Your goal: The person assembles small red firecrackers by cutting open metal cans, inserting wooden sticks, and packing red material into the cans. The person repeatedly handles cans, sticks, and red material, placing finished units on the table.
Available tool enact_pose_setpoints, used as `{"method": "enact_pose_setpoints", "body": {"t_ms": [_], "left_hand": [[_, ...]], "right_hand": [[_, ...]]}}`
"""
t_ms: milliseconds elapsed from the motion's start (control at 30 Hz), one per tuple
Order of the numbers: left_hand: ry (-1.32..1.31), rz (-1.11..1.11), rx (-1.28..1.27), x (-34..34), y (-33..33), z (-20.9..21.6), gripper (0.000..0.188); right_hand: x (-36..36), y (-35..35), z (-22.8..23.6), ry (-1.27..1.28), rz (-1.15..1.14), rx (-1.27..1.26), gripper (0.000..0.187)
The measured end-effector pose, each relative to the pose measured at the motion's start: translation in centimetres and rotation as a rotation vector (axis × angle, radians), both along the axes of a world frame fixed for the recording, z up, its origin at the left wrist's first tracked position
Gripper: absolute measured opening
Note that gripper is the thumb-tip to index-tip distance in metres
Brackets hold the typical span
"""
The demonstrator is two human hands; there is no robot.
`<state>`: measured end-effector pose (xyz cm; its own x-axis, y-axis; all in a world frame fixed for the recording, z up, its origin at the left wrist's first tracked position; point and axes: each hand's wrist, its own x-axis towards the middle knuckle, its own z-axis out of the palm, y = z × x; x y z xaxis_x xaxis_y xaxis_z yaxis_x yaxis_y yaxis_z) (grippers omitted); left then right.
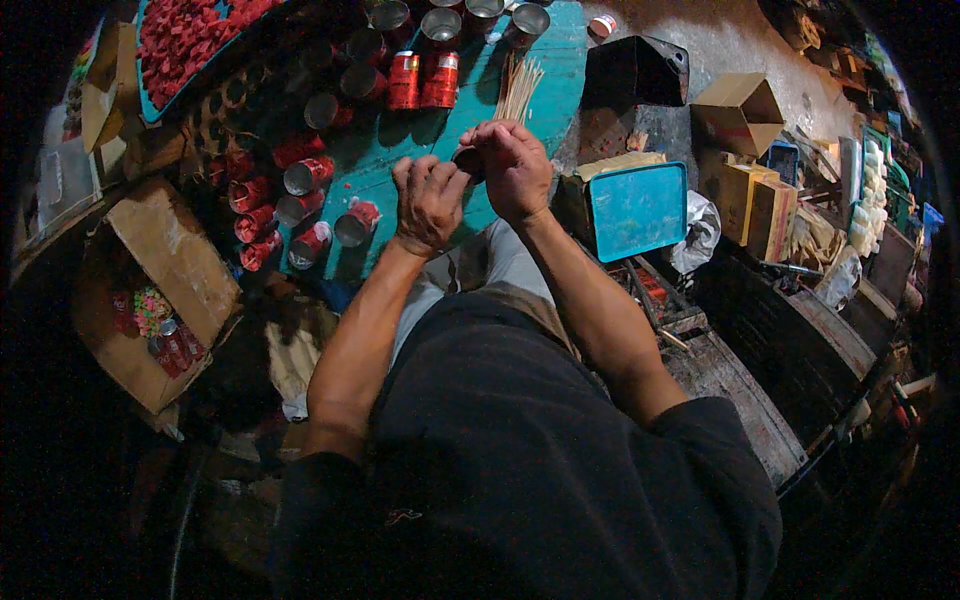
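The right hand (512, 170) is curled, thumb and fingers drawn narrow beside a small dark round piece (467, 160) that sits between both hands; which one grips it I cannot tell. The left hand (430, 205), fingers bent, lies on the piece's near left side; its hold is also unclear. Just beyond the right hand, the nearer of the two, a bundle of thin sticks (520, 88) lies on the turquoise bench (562, 50), long axis pointing away from the person, far ends fanned. Left of the left hand lies an open-ended red can (356, 223).
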<state>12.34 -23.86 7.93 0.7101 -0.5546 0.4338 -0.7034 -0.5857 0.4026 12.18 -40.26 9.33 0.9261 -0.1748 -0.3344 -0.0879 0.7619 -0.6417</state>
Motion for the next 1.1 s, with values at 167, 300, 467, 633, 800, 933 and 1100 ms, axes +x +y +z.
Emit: {"method": "enact_pose_setpoints", "body": {"t_ms": [167, 300, 467, 633, 800, 933, 1100], "left_hand": [[0.051, 0.041, -0.109, 2.4, -0.5, -1.0, 0.019], [0.221, 0.055, -0.166, 3.2, -0.8, -0.6, 0.015], [0.325, 0.075, -0.169, 3.8, -1.2, -0.4, 0.010], [0.343, 0.161, -0.161, 3.0, -1.3, 0.4, 0.008], [0.280, 0.244, -0.226, 0.1, -1.3, -0.9, 0.009], [0.323, 0.285, -0.258, -1.0, -1.6, -0.6, 0.011], [0.364, 0.301, -0.270, -1.7, -1.0, 0.0, 0.036]], "right_hand": [[-0.8, -0.2, 0.2, 0.066, -0.018, -0.019, 0.022], [-1.6, 1.0, 0.0, 0.049, -0.152, -0.072, 0.018], [-2.6, 1.6, -0.7, 0.079, -0.167, -0.156, 0.017], [-2.0, 0.7, 1.1, 0.092, 0.014, -0.344, 0.020], [-0.5, 0.5, 1.2, 0.055, -0.091, -0.106, 0.022], [-0.4, 0.4, 1.3, 0.078, -0.044, -0.142, 0.020], [1.2, -1.2, 1.5, -0.017, 0.060, -0.591, 0.023]]}}
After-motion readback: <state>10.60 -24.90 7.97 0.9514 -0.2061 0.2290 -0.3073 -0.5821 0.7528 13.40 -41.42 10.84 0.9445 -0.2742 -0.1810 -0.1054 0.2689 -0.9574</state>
